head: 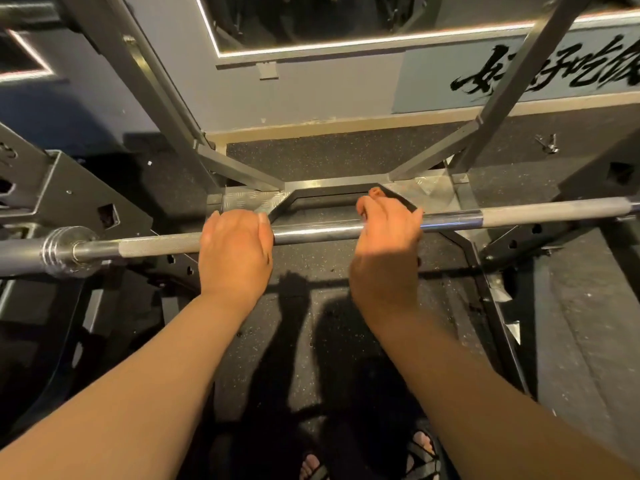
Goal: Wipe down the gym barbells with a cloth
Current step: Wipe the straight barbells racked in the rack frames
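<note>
Toes in black strapped sandals (pixel 421 448) show lowest, below both wrists, on the speckled rubber floor (pixel 311 341). Bare forearms reach up from there to the barbell (pixel 311 234), which runs level from side to side under my two hands. My left hand (pixel 235 251) wraps over it from above, fingers curled round the far side, at the inner end of the rough knurled stretch (pixel 156 246). My right hand (pixel 384 240) hooks over the smooth part, fingers bent down past the bar with the tips showing beyond it; how tightly it clamps I cannot tell. Bare polished steel shows between the hands. Outward from my left hand, the bar meets a ribbed metal collar (pixel 65 251); outward from my right, a second knurled stretch (pixel 554 211) carries on to the frame's edge. Just beyond my knuckles lies the rack's base crossbar (pixel 332 186), with a tread plate (pixel 249 201) ahead of the left hand. Two grey uprights (pixel 138 81) rise from it. Farther off stand a wall sign (pixel 554 76) with black brush lettering and a lit-edged mirror (pixel 311 19).
</note>
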The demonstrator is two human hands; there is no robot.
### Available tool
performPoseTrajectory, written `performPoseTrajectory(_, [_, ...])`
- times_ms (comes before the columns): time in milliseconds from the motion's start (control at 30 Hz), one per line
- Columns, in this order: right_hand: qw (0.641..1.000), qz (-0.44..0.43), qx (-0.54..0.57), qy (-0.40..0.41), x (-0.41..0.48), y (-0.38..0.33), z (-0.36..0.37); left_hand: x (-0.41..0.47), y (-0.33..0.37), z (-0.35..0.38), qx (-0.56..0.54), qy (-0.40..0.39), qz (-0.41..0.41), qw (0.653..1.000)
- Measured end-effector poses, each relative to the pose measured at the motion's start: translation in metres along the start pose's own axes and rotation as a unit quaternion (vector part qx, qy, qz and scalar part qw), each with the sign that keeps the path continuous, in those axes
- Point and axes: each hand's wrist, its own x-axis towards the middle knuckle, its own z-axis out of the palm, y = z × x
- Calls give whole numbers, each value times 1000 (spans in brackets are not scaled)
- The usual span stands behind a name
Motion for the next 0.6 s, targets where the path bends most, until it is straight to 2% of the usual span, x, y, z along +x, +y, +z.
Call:
performPoseTrajectory(133, [989,-117,12,-92,-2,-40,14,4,3,0,-3,16,-15,1000])
performPoseTrajectory(200, [975,-191,-16,-117,10,-22,8,5,-2,1,-19,3,-1,1000])
performPoseTrajectory(233, [973,-200,-18,-114,16,-7,3,5,-6,1,-29,-4,6,1000])
performPoseTrajectory(267, [979,-176,-15,-103,21,8,-3,4,-10,2,-35,-11,6,999])
performPoseTrajectory(333, [995,-71,-9,-62,23,30,-15,2,-19,2,-48,-3,-17,999])
performPoseTrajectory(433, [998,57,-38,5,12,7,-3,2,-30,1,-54,9,-38,998])
performPoseTrajectory(500, [999,34,-25,-14,5,-31,16,2,-31,0,-72,6,-31,997])
performPoseTrajectory(600, [992,-99,16,-80,-8,-72,41,4,-31,0,-80,18,-17,996])
